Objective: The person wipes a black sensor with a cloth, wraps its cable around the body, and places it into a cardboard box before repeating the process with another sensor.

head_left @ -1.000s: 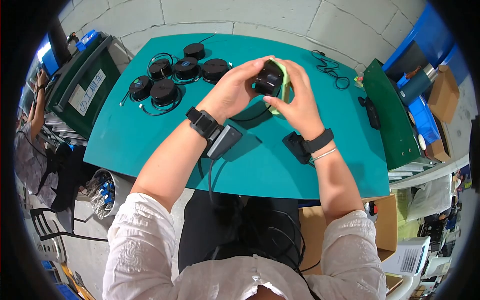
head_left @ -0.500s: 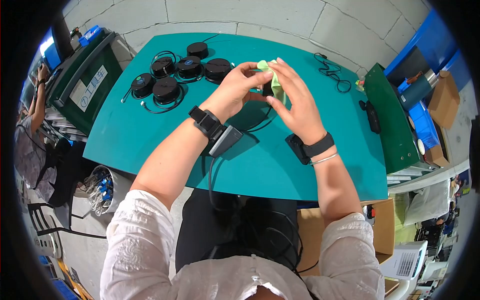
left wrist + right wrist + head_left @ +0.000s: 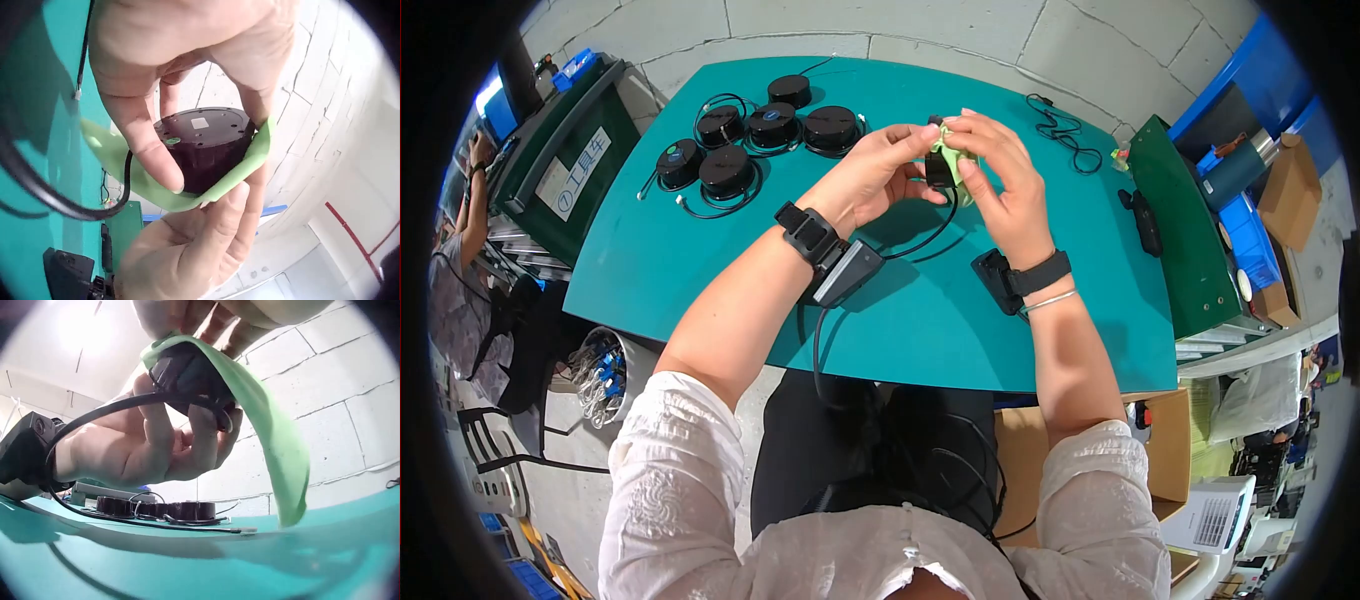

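Observation:
Above the table, my left hand (image 3: 875, 180) grips a black round device (image 3: 215, 159) by its sides, fingers and thumb spread around its rim. The device has a flat face with small holes, a white square label and a green sticker. From it a black cable (image 3: 940, 225) curves down to the table. My right hand (image 3: 1008, 190) pinches a light green cloth (image 3: 281, 450) and presses it around the device's far side. In the head view, fingers and cloth hide most of the device. The cloth's loose end hangs down in the right wrist view.
Several similar black round devices (image 3: 830, 127) with cables stand at the table's back left. A thin black cable (image 3: 1055, 135) lies at the back right, and a black object (image 3: 1140, 225) by the right edge. A green cabinet (image 3: 1185, 240) adjoins the table's right side.
The device has turned in my hands: its glossy side showed a second ago, and its cable side shows now. My right hand's fingers have shifted over the top with the cloth bunched up.

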### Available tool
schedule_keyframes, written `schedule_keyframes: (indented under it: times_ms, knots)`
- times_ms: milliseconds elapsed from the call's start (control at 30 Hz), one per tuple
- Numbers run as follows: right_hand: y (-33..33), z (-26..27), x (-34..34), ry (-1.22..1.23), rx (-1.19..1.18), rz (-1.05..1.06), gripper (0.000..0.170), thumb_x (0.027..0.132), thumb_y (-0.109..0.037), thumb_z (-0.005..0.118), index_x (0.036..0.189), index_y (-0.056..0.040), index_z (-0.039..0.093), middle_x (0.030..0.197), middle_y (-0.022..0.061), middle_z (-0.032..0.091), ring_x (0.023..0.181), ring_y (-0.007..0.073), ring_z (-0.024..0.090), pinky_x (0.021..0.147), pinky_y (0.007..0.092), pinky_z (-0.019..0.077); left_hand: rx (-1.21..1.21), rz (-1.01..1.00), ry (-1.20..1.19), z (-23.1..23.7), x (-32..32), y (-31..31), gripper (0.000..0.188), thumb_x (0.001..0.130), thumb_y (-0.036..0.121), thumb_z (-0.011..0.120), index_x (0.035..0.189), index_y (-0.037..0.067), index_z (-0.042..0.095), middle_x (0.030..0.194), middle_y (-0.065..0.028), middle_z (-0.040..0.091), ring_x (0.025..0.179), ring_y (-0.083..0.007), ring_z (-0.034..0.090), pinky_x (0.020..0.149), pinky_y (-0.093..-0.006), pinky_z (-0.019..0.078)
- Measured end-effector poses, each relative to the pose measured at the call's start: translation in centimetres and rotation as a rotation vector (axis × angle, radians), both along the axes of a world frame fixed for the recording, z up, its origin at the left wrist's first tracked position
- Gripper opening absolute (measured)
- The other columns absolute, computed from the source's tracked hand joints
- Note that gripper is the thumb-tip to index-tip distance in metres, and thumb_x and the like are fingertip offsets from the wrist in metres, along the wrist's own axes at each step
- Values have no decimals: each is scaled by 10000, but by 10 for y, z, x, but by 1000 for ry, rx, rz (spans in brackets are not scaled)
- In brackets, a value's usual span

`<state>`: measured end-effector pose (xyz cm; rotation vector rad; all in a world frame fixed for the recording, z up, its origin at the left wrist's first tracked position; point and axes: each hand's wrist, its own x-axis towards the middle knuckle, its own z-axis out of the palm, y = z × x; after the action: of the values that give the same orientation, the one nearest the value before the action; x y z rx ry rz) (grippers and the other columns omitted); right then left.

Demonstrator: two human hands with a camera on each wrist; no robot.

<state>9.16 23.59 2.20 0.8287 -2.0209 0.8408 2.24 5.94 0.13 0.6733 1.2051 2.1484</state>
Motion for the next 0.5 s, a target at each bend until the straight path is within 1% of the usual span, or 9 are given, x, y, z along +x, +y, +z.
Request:
schedule_keyframes:
  times_ms: [133,167,200,233,300,333,367,433,500]
  knots:
    - [2,-7,-3,-121,-125,-54,248,969,-233,543,1129,-75,648,1144,100,640,1059,271,605,919,346,471,-44,117,197,1,7,3,605,823,237,776,1257,-54,471,1153,-138,556,1003,-190,613,742,-327,598]
    - [3,-9,-2,-309,-284,-20,287,993,-270,508,1149,-64,633,1123,95,634,1030,237,597,907,323,465,-59,147,301,2,8,5,629,801,195,796,1266,-65,461,1184,-148,549,1028,-197,606,755,-322,595]
    - [5,-11,-2,-496,-444,16,330,1017,-308,473,1169,-53,618,1102,89,627,1001,204,589,896,300,460,-115,188,395,4,8,7,699,746,138,827,1300,-45,441,1234,-137,540,1125,-216,570,837,-335,574]
    - [4,-14,-4,-495,-445,14,330,1017,-308,473,1169,-53,618,1102,89,627,1001,204,589,896,300,460,-115,185,396,4,9,8,699,746,138,827,1300,-45,441,1234,-137,540,1125,-216,570,837,-335,574]
    - [2,-18,-9,-688,-802,237,395,1036,-349,437,1175,-17,600,1073,62,612,1002,146,557,903,270,440,-223,262,642,4,12,8,719,731,41,809,1341,12,430,1301,-106,500,1224,-236,500,961,-377,516]
    - [4,-18,-8,-684,-806,234,395,1036,-349,437,1175,-17,600,1073,62,612,1002,146,557,903,270,440,-296,268,669,6,14,8,777,699,7,818,1366,65,424,1335,-82,483,1279,-238,463,1038,-391,465]
    - [5,-17,-7,-698,-774,183,419,1035,-372,435,1180,-12,592,1077,59,609,1009,138,550,913,266,432,-295,265,673,6,15,9,777,699,7,818,1366,65,424,1335,-82,483,1279,-238,463,1038,-391,465]
    - [4,-18,-6,-710,-747,130,444,1033,-394,432,1184,-6,584,1080,55,605,1017,130,544,922,263,425,-365,337,889,7,20,10,796,691,1,816,1377,110,426,1353,-62,475,1301,-232,447,1084,-413,426]
    - [-2,-23,-7,-816,-909,107,461,1029,-429,426,1218,-30,559,1077,54,608,994,117,547,915,248,422,-384,336,933,9,19,9,811,681,-22,804,1382,140,428,1376,-51,459,1313,-226,437,1119,-416,388]
